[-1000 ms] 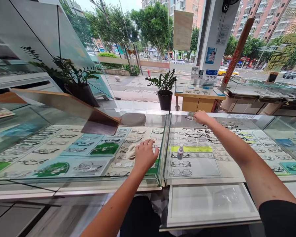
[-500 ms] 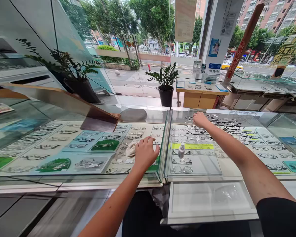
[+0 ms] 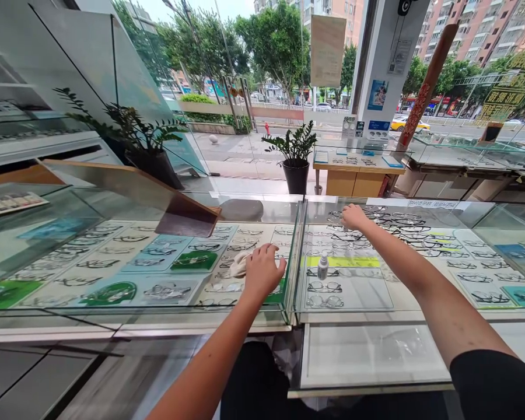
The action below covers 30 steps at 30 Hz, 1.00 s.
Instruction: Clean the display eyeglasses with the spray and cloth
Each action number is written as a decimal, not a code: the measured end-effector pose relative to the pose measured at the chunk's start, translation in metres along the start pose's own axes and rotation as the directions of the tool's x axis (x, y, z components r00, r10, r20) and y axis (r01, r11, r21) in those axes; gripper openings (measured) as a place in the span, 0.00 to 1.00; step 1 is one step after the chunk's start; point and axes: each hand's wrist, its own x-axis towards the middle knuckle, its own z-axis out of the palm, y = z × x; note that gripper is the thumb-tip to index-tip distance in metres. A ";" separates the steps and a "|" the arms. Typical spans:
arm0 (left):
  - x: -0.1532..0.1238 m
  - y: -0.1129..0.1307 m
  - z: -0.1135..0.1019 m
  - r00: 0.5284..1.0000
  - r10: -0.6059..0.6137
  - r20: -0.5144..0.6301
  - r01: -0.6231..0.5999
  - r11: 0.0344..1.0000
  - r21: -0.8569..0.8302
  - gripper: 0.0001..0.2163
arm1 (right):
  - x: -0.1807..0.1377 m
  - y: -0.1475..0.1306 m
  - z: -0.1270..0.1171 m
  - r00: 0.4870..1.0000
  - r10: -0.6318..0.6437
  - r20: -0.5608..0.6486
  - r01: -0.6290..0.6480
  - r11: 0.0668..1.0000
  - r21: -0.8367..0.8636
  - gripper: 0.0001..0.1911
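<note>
My left hand (image 3: 265,269) rests palm down over the left glass counter, thumb apart from lightly curved fingers. A crumpled pale cloth (image 3: 238,265) shows at its left side, partly under the hand. My right hand (image 3: 354,218) reaches to the back of the right counter, its fingers closed at a pair of eyeglasses (image 3: 335,218); the fingertips are mostly hidden. Beside that hand lie several dark-framed eyeglasses (image 3: 405,221) on the glass top. Nearer to me stands a small white spray bottle (image 3: 322,267) on the same counter.
Trays of eyeglasses show inside the left glass counter (image 3: 131,318). A brown wooden board (image 3: 188,219) leans over its back. An open white drawer (image 3: 371,388) juts out below the right counter. Beyond stand a potted plant (image 3: 296,175) and a wooden display cabinet (image 3: 352,182).
The view has tilted up slightly and shifted, so the counters appear a little lower and further right. Both hands keep nearly the same places over the counters.
</note>
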 end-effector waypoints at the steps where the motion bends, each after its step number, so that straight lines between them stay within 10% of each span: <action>1: 0.000 0.000 0.000 1.000 0.002 0.001 -0.002 1.000 -0.002 0.17 | -0.001 0.000 -0.002 1.000 0.002 -0.001 -0.002 1.000 0.011 0.16; 9: 0.004 -0.001 0.002 1.000 0.010 0.000 -0.010 1.000 0.010 0.17 | -0.038 0.001 -0.044 0.985 0.067 -0.159 -0.050 0.993 0.109 0.15; 16: 0.006 -0.001 -0.001 1.000 0.010 0.027 -0.010 1.000 0.025 0.18 | -0.135 0.000 -0.069 0.968 0.094 -0.234 0.007 0.918 0.396 0.03; 21: 0.007 -0.001 -0.002 1.000 0.004 0.021 -0.005 0.999 0.040 0.19 | -0.217 -0.017 -0.074 0.985 -0.170 -0.022 0.149 0.789 0.596 0.06; 30: 0.006 -0.008 0.002 0.999 0.033 0.017 -0.034 0.998 0.059 0.22 | -0.284 -0.065 -0.011 0.800 -0.416 0.432 -0.023 0.699 0.715 0.15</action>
